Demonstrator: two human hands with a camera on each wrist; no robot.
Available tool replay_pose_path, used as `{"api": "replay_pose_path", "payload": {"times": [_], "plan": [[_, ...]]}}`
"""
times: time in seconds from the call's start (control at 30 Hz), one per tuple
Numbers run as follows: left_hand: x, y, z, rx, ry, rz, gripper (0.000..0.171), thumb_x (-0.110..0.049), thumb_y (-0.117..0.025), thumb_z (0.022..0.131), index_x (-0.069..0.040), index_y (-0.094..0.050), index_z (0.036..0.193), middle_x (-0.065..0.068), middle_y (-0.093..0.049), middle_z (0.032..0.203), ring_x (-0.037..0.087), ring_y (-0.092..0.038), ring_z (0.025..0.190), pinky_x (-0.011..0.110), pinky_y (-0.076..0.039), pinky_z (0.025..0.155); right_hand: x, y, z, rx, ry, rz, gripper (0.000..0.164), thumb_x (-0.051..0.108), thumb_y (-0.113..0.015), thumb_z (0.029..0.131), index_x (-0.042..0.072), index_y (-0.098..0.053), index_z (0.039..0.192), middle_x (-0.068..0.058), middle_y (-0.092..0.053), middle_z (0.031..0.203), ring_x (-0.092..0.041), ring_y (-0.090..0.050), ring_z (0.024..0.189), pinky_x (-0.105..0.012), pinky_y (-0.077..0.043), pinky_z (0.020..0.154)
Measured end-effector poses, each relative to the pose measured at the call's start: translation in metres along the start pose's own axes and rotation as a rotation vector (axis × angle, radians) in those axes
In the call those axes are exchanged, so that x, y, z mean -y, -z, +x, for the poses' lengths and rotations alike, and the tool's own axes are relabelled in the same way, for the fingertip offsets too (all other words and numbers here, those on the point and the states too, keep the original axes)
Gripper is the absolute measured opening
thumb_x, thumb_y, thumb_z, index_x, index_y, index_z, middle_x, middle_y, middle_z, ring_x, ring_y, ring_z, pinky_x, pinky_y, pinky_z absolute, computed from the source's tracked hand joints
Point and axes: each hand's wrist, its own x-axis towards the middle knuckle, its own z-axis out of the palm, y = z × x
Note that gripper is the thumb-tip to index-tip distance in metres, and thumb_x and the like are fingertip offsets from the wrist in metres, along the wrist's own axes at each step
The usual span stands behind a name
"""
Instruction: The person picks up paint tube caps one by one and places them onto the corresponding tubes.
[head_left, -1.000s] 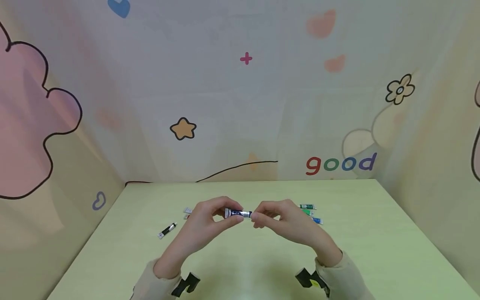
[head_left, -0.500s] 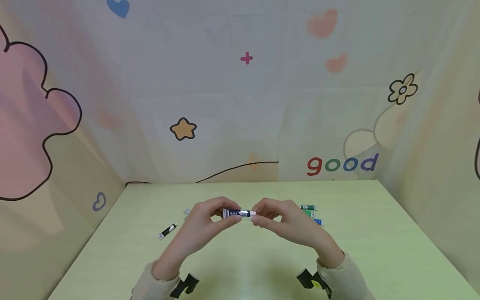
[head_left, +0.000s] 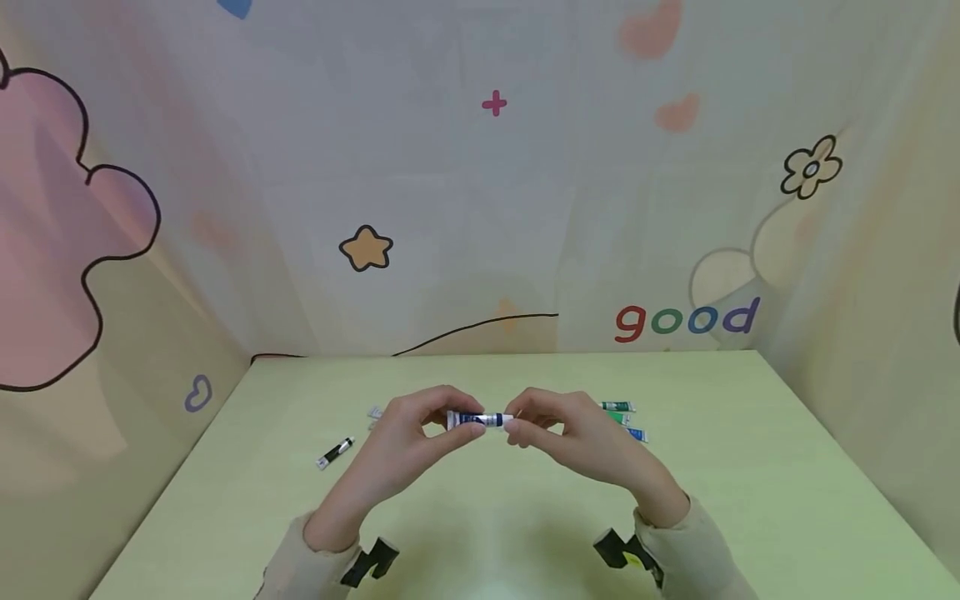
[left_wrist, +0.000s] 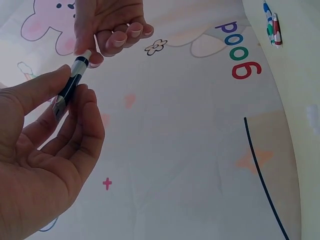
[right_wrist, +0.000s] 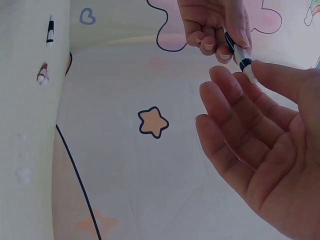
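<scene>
A small dark blue and white paint tube (head_left: pixel 476 420) lies level between both hands, held up in front of the body. My left hand (head_left: pixel 408 433) pinches its body between thumb and fingers near the flat crimped end. At the other end, the thumb and index finger of my right hand (head_left: pixel 573 429) pinch the white cap (right_wrist: pixel 251 77). The cap is on the tube, partly covered by the fingertips. In the left wrist view the silver crimped end (left_wrist: pixel 59 107) sticks out below the left thumb.
A black-labelled tube (head_left: pixel 335 452) lies on the pale table (head_left: pixel 480 517) at left. More tubes lie partly hidden behind the left hand, one showing red (right_wrist: pixel 43 72). Beyond the right hand lie a dark green tube (head_left: pixel 618 407), a lighter green tube (head_left: pixel 619 417) and a blue tube (head_left: pixel 637 434).
The right fingers have shifted slightly right along the cap, so more of its white side shows than a second ago. The left hand keeps its hold. The head view has tilted a little.
</scene>
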Motion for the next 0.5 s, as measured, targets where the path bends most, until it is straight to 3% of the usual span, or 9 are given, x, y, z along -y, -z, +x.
{"api": "replay_pose_path", "payload": {"times": [0.3, 0.5], "plan": [[-0.0003, 0.0006, 0.0006, 0.012, -0.008, 0.013, 0.014, -0.025, -0.076, 0.092, -0.019, -0.073, 0.105, -0.011, -0.069, 0.093, 0.013, -0.062, 0.084, 0.031, -0.054, 0.079, -0.0005, -0.0024, 0.0013, 0.006, 0.004, -0.017, 0.009, 0.022, -0.059, 0.104, 0.021, -0.068, 0.106, 0.010, -0.069, 0.084, -0.012, -0.067, 0.081, -0.035, -0.054, 0.076], [-0.0008, -0.0036, 0.0019, -0.008, -0.014, 0.035, 0.015, -0.017, -0.078, 0.090, -0.016, -0.072, 0.104, -0.011, -0.070, 0.095, 0.011, -0.063, 0.086, 0.033, -0.055, 0.082, -0.0022, -0.0046, 0.0004, 0.004, 0.001, -0.078, 0.010, 0.026, -0.055, 0.106, 0.022, -0.065, 0.106, 0.012, -0.064, 0.081, -0.012, -0.062, 0.075, -0.030, -0.049, 0.065]]}}
